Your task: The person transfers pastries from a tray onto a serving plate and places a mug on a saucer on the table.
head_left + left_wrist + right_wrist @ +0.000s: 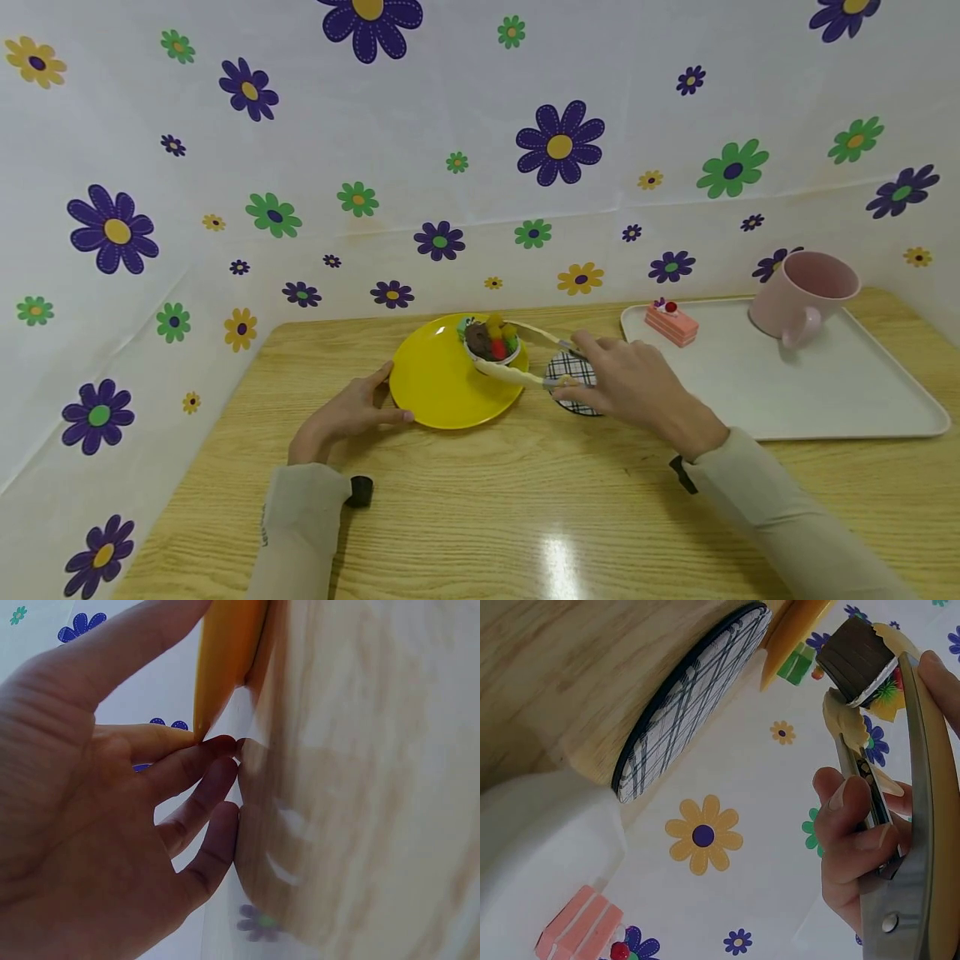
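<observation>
My right hand [633, 379] grips a pair of tongs [900, 900] with cream-coloured tips. Between the tips is a toy fruit cupcake [495, 343] in a brown cup, with red, yellow and green pieces on top. In the head view it overlaps the right side of the yellow plate [431, 383]; in the right wrist view its cup [855, 660] appears tilted close above the plate. A small green piece [796, 664] shows beside it at the plate. My left hand [356, 408] touches the plate's left rim, thumb and fingers spread along it.
A round plaid coaster [573, 371] lies on the table [465, 508], partly under my right hand. To the right, a white tray [817, 400] bears a pink mug [802, 296] and a toy cake slice [671, 325]. A flowered cloth [450, 108] hangs behind the table.
</observation>
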{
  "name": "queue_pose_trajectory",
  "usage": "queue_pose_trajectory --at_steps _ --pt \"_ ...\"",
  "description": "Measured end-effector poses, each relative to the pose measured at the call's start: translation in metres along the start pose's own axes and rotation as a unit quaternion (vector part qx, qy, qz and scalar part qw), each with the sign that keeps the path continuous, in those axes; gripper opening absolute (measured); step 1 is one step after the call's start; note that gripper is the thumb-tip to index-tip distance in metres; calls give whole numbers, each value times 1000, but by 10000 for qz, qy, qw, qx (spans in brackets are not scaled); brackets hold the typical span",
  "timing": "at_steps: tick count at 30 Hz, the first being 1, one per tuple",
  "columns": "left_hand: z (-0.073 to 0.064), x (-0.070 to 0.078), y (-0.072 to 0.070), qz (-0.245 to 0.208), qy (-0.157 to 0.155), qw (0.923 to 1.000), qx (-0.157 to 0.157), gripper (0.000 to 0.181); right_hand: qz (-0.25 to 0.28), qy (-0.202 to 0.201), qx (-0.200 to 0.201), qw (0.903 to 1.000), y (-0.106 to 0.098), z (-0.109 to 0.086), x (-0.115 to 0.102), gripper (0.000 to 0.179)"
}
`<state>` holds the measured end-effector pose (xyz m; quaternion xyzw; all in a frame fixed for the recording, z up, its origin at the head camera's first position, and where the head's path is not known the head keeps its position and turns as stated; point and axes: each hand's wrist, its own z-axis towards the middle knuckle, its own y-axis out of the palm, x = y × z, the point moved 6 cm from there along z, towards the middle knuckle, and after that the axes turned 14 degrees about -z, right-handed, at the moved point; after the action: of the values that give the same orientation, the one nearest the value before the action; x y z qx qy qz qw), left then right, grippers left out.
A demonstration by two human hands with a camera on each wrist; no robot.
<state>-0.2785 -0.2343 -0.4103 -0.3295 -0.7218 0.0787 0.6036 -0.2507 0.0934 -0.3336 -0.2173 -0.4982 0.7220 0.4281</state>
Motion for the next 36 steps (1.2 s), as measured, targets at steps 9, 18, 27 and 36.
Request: queue_pose_trajectory --at_steps 9,18,27,36 --pt "1 0 0 87 24 10000 16 108 112 -77 28 9999 3 1 -4 57" --pt "0 3 0 151 31 9999 1 107 58 -188 125 9997 7 4 -8 58" --pt "-2 4 1 234 54 9997 40 107 79 -367 235 9990 13 8 -18 57" --pt "-1 4 1 162 19 9999 49 106 -173 -372 46 9991 18 14 -27 58"
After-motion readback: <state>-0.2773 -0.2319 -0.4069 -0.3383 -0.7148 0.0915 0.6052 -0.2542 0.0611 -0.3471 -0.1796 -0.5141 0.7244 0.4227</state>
